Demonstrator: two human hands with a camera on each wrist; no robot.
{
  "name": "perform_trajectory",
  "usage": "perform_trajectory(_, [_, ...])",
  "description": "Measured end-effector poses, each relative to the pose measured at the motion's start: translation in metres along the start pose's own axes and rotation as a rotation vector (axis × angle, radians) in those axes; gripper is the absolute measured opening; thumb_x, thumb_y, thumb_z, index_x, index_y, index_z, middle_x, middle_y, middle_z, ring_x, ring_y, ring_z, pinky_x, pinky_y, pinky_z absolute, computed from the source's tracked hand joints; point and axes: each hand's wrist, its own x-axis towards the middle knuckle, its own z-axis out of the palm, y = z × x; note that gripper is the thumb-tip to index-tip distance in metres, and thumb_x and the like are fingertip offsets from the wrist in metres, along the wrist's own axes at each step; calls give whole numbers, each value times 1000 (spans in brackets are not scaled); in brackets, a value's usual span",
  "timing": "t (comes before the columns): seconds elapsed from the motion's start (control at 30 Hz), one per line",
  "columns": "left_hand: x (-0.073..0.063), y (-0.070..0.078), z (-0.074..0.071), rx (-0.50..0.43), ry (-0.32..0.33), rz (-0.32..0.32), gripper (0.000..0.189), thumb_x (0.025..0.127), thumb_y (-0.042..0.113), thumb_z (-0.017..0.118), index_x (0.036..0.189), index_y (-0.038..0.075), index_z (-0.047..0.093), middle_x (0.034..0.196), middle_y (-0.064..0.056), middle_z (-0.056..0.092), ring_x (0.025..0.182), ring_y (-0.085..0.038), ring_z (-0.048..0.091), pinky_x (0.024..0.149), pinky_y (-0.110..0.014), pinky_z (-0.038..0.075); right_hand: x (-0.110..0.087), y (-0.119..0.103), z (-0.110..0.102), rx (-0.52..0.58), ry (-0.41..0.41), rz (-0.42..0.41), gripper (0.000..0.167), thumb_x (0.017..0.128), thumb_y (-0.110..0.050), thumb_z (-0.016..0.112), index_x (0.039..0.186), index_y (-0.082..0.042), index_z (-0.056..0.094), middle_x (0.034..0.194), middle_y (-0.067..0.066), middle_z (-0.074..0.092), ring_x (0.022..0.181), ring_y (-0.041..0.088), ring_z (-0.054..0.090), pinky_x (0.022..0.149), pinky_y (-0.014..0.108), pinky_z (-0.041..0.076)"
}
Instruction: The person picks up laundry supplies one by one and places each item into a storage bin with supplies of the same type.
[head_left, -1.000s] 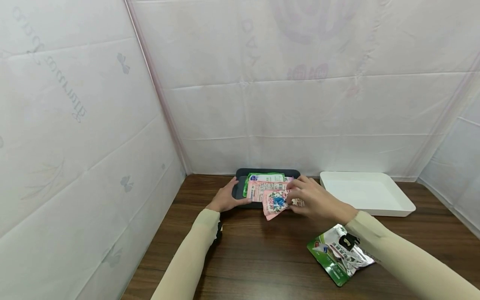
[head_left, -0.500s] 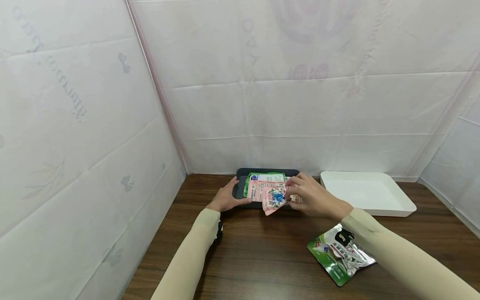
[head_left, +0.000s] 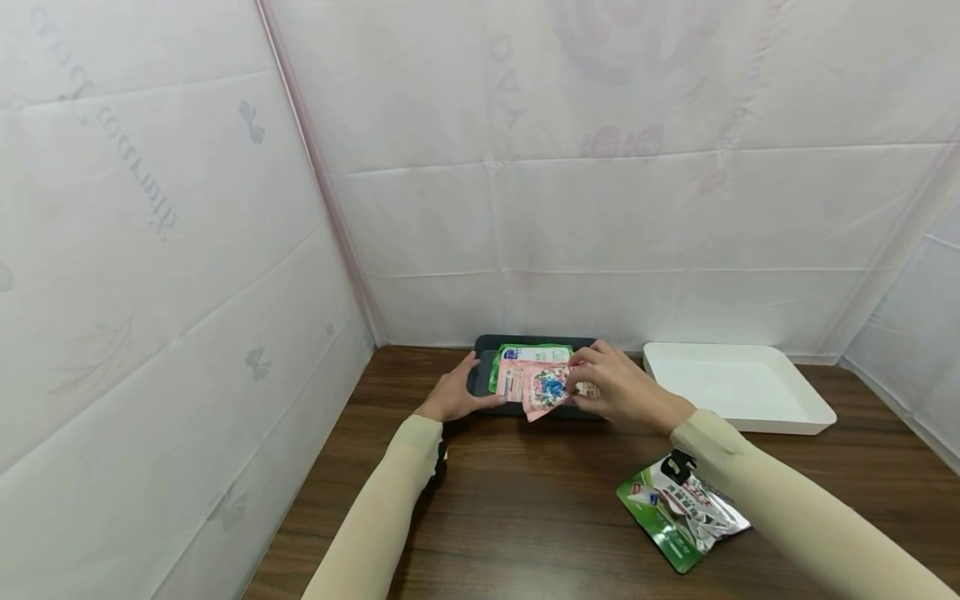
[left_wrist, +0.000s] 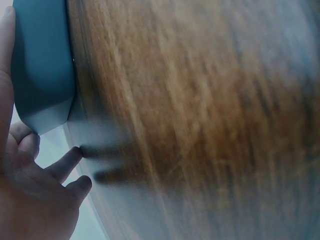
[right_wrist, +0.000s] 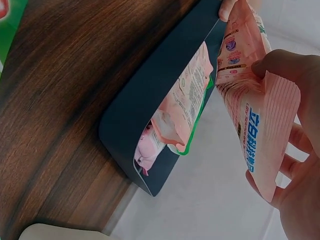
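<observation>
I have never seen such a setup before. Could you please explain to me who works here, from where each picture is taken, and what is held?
There is no robot: a person works with two bare hands. The wide picture is taken from the head, looking forward and down; the other two are taken from the left and right wrists. The left hand rests against a dark tray with several packets inside. The right hand pinches a pink packet over that tray. Also on the brown table are a white tray, to the right, and a green-and-silver packet, nearer the person.
</observation>
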Motion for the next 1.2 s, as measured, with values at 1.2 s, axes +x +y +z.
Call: perform_trajectory(1.2, [-3,1,1,-18,-14,10,106,83,64,78,163,15,29,172,-2,17,153,-37,27,119,-58,30,19,17,19,-35,-4,58,4,90,-25,81,89,-25,78,116,5,68,101,27,54,85,48,47])
